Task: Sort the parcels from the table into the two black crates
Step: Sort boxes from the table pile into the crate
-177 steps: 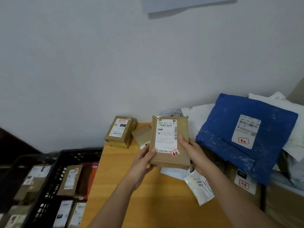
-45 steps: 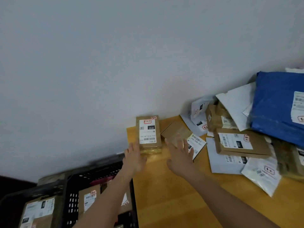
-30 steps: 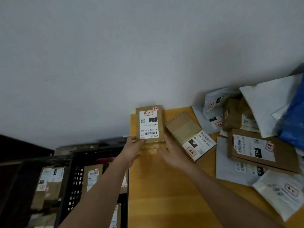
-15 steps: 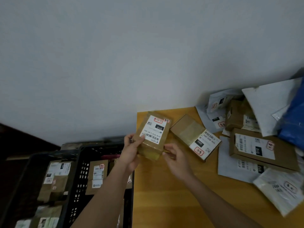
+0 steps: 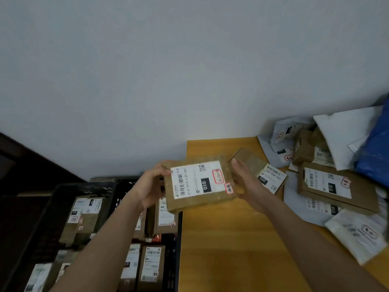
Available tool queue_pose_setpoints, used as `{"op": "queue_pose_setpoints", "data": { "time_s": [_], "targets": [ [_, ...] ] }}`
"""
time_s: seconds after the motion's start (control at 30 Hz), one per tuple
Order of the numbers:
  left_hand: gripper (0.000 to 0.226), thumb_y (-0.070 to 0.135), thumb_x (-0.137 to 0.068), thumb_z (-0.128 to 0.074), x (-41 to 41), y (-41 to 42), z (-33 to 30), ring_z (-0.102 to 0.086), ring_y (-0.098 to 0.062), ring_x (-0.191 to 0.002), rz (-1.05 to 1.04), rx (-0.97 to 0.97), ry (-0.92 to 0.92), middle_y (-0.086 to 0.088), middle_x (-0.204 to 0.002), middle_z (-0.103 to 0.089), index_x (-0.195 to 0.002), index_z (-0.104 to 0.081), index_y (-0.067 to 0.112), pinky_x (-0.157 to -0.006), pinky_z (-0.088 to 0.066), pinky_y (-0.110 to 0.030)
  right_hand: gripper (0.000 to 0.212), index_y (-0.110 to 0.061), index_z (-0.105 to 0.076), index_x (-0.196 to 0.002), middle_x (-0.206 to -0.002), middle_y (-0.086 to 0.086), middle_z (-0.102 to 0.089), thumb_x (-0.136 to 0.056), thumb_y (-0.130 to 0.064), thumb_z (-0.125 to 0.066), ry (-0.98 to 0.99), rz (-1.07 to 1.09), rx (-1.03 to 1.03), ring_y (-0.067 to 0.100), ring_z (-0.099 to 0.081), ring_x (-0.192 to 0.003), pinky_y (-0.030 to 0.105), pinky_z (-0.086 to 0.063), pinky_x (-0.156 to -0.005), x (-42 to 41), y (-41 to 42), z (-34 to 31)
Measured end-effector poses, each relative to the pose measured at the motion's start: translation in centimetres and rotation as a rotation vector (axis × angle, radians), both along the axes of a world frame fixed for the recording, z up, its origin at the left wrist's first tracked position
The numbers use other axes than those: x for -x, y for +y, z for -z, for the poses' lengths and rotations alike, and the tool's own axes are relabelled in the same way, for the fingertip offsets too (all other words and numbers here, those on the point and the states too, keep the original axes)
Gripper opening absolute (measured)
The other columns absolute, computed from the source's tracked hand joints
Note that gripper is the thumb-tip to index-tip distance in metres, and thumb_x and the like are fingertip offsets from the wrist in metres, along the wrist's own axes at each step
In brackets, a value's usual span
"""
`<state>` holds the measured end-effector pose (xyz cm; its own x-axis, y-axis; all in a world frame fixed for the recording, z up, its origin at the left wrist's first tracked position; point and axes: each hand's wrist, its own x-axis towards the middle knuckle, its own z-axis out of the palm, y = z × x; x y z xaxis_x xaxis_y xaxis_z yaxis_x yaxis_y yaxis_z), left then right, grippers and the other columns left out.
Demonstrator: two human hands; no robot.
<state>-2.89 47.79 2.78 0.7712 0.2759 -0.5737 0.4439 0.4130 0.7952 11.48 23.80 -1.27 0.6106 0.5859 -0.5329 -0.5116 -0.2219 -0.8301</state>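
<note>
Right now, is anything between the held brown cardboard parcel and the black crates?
Nothing visible. Both hands, left hand and right hand, hold the brown cardboard parcel over the table edge, and the nearer black crate lies open-topped directly below-left.

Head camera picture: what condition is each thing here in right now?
Brown parcel labelled 010: lifted, held at both ends, label up.
Left hand: grips the parcel.
Right hand: grips the parcel.
Near black crate: holds parcels.
Far black crate: holds parcels.
Parcel labelled 060: lying on the table.
</note>
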Motion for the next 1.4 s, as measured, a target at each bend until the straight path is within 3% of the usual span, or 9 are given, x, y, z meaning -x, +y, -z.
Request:
{"op": "queue_pose_setpoints", "data": {
  "time_s": [0.13,0.33,0.5,0.7,0.8,0.93,1.07,1.17,1.4],
  "targets": [
    [0.054,0.026,-0.058,-0.073,1.5,0.1,-0.9,-0.065,-0.033,-0.097,0.121,0.120,-0.027,-0.016,-0.106,-0.068,-0.109,-0.061,0.011,-0.088,-0.050,-0.044,0.084,-0.025,-0.052,-0.136,-0.134,0.021,-0.056,-0.071,-0.077,-0.066,0.182,-0.228,-0.135,0.037,-0.057,-0.120,0.057,-0.049,-0.097,2.3,-0.7,-0.8],
    [0.050,0.034,-0.085,-0.069,3.2,0.0,-0.7,-0.063,-0.030,-0.107,-0.032,0.081,-0.117,-0.012,-0.123,-0.064,-0.133,-0.054,0.036,-0.085,-0.053,-0.045,0.073,-0.016,-0.058,-0.129,-0.116,0.011,-0.067,-0.072,-0.061,-0.068,0.167,-0.022,-0.198,0.032,-0.064,-0.105,0.050,-0.056,-0.080,6.0,-1.0,-1.3],
    [0.075,0.050,-0.082,-0.067,5.8,-0.6,1.1,-0.041,-0.034,-0.135,-0.288,0.081,-0.040,-0.011,-0.150,-0.041,-0.147,-0.036,0.030,-0.110,-0.033,-0.054,0.064,-0.019,-0.057,-0.132,-0.114,0.003,-0.067,-0.080,-0.055,-0.063,0.245,0.210,-0.262,0.022,-0.064,-0.102,0.056,-0.053,-0.090,8.2,-0.8,-0.8],
    [0.086,0.068,-0.071,-0.073,8.1,-5.7,2.5,-0.055,-0.031,-0.123,-0.114,0.150,0.083,-0.001,-0.147,-0.045,-0.144,-0.042,0.035,-0.099,-0.047,-0.054,0.044,-0.023,-0.058,-0.126,-0.127,0.009,-0.063,-0.088,-0.045,-0.063,0.358,0.275,-0.326,0.027,-0.058,-0.118,0.061,-0.048,-0.097,10.1,0.0,-0.3],
    [0.078,0.069,-0.073,-0.068,8.1,-8.9,3.3,-0.056,-0.033,-0.123,-0.048,0.155,0.055,0.000,-0.142,-0.053,-0.141,-0.042,0.042,-0.105,-0.037,-0.061,0.062,-0.019,-0.052,-0.131,-0.128,0.011,-0.060,-0.080,-0.046,-0.074,0.345,0.180,-0.204,0.029,-0.060,-0.115,0.052,-0.057,-0.085,11.0,-0.3,0.9],
    [0.070,0.055,-0.075,-0.074,9.2,-11.2,3.7,-0.064,-0.024,-0.115,-0.167,0.145,0.026,0.001,-0.124,-0.067,-0.137,-0.047,0.039,-0.096,-0.050,-0.049,0.091,-0.019,-0.047,-0.134,-0.131,0.008,-0.059,-0.058,-0.053,-0.084,0.288,-0.080,-0.022,0.023,-0.060,-0.112,0.043,-0.053,-0.086,11.5,-1.5,2.6],
    [0.066,0.046,-0.072,-0.075,13.3,-10.8,3.7,-0.064,-0.023,-0.113,-0.257,0.125,0.080,0.003,-0.118,-0.070,-0.133,-0.051,0.036,-0.082,-0.054,-0.041,0.085,-0.026,-0.041,-0.142,-0.133,0.008,-0.060,-0.071,-0.052,-0.078,0.300,-0.166,-0.023,0.023,-0.059,-0.113,0.048,-0.055,-0.084,12.9,-0.1,3.3],
    [0.062,0.047,-0.075,-0.071,17.0,-9.7,3.7,-0.063,-0.022,-0.114,-0.234,0.095,0.114,0.002,-0.121,-0.069,-0.132,-0.053,0.034,-0.090,-0.052,-0.041,0.087,-0.044,-0.029,-0.148,-0.132,-0.005,-0.062,-0.074,-0.060,-0.072,0.315,-0.216,-0.019,0.024,-0.060,-0.118,0.052,-0.056,-0.085,15.7,2.3,3.1],
    [0.045,0.057,-0.091,-0.054,25.2,-6.0,4.5,-0.063,-0.022,-0.116,-0.365,0.115,0.183,0.002,-0.117,-0.071,-0.126,-0.062,0.030,-0.105,-0.043,-0.046,0.053,-0.051,-0.032,-0.143,-0.119,-0.014,-0.069,-0.094,-0.056,-0.052,0.219,-0.381,0.063,0.016,-0.066,-0.109,0.047,-0.056,-0.084,23.9,7.2,2.5]
  ]
}}
